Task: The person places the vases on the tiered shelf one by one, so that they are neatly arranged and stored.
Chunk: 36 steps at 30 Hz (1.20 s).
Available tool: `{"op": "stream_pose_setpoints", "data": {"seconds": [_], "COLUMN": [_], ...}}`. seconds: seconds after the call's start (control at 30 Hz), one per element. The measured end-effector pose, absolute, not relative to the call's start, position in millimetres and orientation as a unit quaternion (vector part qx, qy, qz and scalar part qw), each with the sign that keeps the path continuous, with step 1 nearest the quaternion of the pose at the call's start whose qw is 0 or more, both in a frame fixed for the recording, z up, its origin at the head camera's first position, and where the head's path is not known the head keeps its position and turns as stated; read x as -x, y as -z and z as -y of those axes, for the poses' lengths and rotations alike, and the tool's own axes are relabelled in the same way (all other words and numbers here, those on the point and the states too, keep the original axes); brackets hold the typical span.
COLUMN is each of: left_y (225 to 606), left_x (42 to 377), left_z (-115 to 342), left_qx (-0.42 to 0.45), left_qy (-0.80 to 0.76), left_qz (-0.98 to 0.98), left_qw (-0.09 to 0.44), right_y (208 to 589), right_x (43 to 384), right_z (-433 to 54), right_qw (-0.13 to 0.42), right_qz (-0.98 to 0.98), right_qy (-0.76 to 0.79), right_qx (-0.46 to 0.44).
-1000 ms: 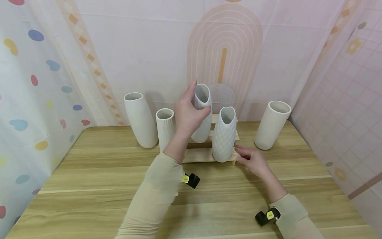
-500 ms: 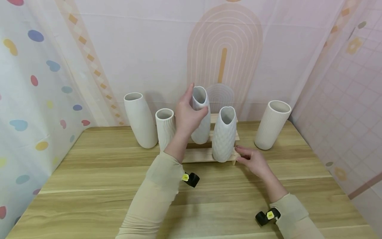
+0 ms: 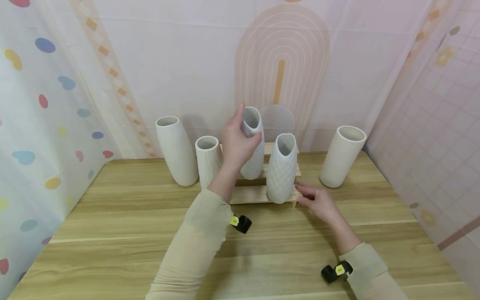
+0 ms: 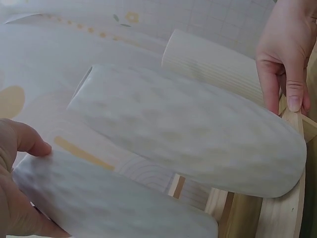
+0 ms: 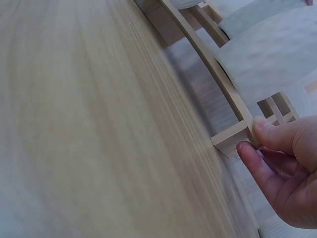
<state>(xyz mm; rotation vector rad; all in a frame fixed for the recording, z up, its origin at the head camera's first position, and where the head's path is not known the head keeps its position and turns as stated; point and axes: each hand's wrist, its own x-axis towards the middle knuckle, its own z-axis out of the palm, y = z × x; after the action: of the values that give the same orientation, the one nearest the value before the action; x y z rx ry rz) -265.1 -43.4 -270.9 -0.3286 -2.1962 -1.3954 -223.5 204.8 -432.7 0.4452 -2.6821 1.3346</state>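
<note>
My left hand (image 3: 239, 143) grips a white dimpled vase (image 3: 256, 156) near its slanted rim, thumb and fingers on opposite sides. That vase stands upright at the middle step of a tiered wooden stand (image 3: 247, 195); whether its base touches the wood I cannot tell. Another dimpled vase (image 3: 282, 177) rests on the lowest step, to the right and nearer. With thumb and fingers, my right hand (image 3: 318, 203) pinches the right end of that lowest step, as the right wrist view shows with the hand (image 5: 287, 168) on the stand's corner. The left forearm hides part of the stand's left side.
Left of the stand are a tall smooth vase (image 3: 176, 154) and a shorter wavy-ribbed vase (image 3: 207, 162), its lower part behind my forearm. A ribbed cylindrical vase (image 3: 342, 158) stands at the right. Patterned curtains (image 3: 187, 62) close off the table's back and sides.
My left hand and the gripped vase have shifted slightly left and down from a second ago, with a tiny rise over the last half second. The right hand and the stand stay still.
</note>
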Motion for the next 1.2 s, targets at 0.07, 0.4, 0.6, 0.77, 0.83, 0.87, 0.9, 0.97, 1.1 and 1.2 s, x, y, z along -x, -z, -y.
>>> {"op": "stream_pose_setpoints", "data": {"seconds": [0.07,0.4,0.6,0.77,0.83,0.87,0.9,0.97,1.1,1.2], "left_y": [270.6,265.8,254.9,244.2,241.6,240.5,239.5,237.8,234.8,233.5], "left_x": [265.2,261.2,248.5,235.0,230.7,228.7,226.4,222.5,213.0,205.7], "left_z": [43.0,42.2,41.6,45.4,48.5,50.3,52.3,56.4,65.2,71.8], "left_qx": [0.124,0.127,0.136,0.146,0.156,0.159,0.163,0.173,0.191,0.196], "left_qy": [0.513,0.474,0.455,0.46,0.467,0.469,0.471,0.474,0.496,0.513], "left_qz": [0.811,0.838,0.849,0.846,0.841,0.84,0.838,0.835,0.824,0.816], "left_qw": [0.254,0.241,0.229,0.227,0.224,0.223,0.221,0.219,0.197,0.179], "right_y": [432.7,431.8,431.1,431.2,431.4,431.3,431.1,431.2,431.6,431.6], "right_x": [223.6,223.7,222.6,222.5,222.3,222.2,221.9,221.7,221.6,221.8], "right_z": [-205.1,-206.0,-205.1,-205.1,-205.1,-205.1,-205.1,-205.3,-206.0,-206.8], "right_qw": [0.057,0.054,0.052,0.049,0.048,0.047,0.047,0.045,0.046,0.048], "right_qz": [0.883,0.883,0.885,0.886,0.886,0.885,0.885,0.885,0.884,0.885], "right_qy": [-0.441,-0.442,-0.438,-0.438,-0.439,-0.44,-0.441,-0.44,-0.441,-0.44], "right_qx": [-0.147,-0.145,-0.147,-0.141,-0.142,-0.142,-0.144,-0.146,-0.146,-0.148]}}
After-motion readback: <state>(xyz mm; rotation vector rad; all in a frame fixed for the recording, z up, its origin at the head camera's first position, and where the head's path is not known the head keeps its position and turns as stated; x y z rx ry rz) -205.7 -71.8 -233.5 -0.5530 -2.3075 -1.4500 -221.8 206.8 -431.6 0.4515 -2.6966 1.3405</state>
